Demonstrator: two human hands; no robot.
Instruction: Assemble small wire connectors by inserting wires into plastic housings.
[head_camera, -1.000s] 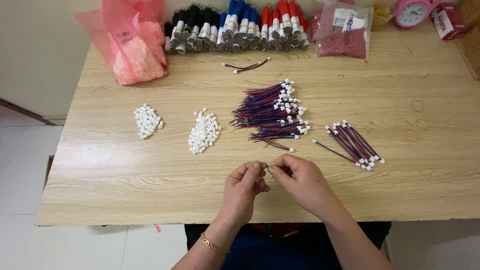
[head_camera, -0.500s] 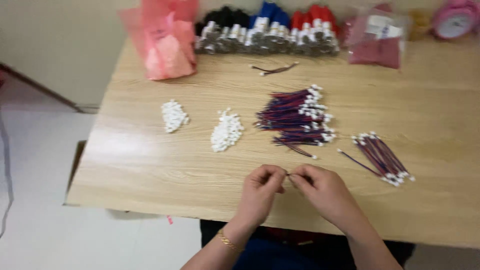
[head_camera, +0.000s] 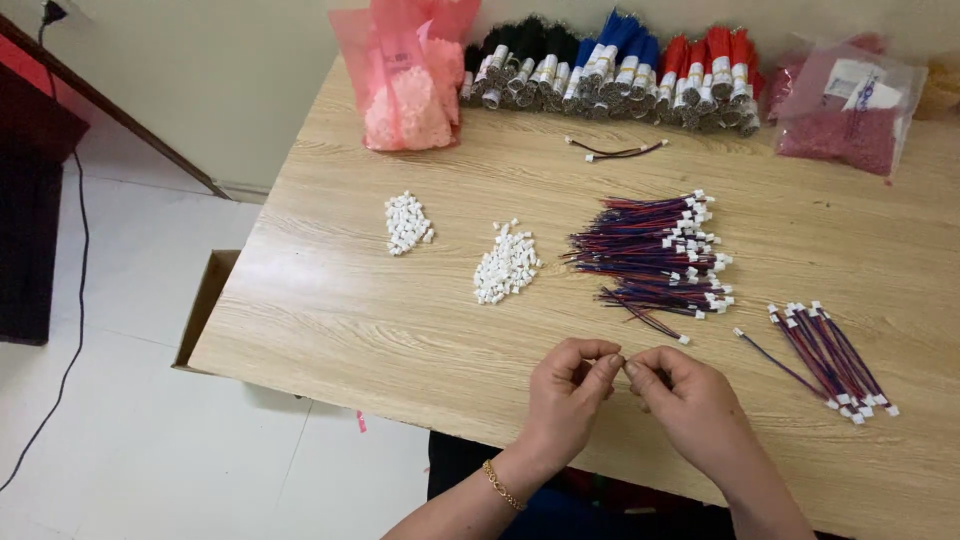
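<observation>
**A:** Wooden table (head_camera: 380, 330), light grain, pushed against a pale wall. White tile floor on my left, with a black cable (head_camera: 78, 250) trailing across it. What's on your side?

**B:** My hands are low centre, near the front edge. Left hand (head_camera: 565, 400) and right hand (head_camera: 690, 400) are brought together, fingertips almost meeting. Both pinch something tiny between them. Too small to say exactly what; can't tell if it's a wire end or a connector. Gold bracelet (head_camera: 498, 486) on the left wrist.

**A:** Nearest stock?

**B:** Just beyond my hands is the big pile of red-and-blue wires (head_camera: 650, 255) with white plugs on their ends, fanned out, plugs mostly to the right. A few strands stray off its lower edge toward my right hand. A smaller bundle of wires (head_camera: 825, 350) lies to my right, apart from the big pile.

**A:** Connectors?

**B:** Two heaps of loose white plugs. Near heap (head_camera: 507, 265) sits just left of the big pile; far heap (head_camera: 407, 222) is further left, separate.

**A:** Back row?

**B:** Pink bag (head_camera: 415, 85) of pale bits at back left. Next to it a row of banded wire bundles (head_camera: 610, 70), black, blue, red. A clear bag (head_camera: 845, 115) of dark red bits at back right. One lone wire (head_camera: 615, 152) lies in front of the row.
</observation>
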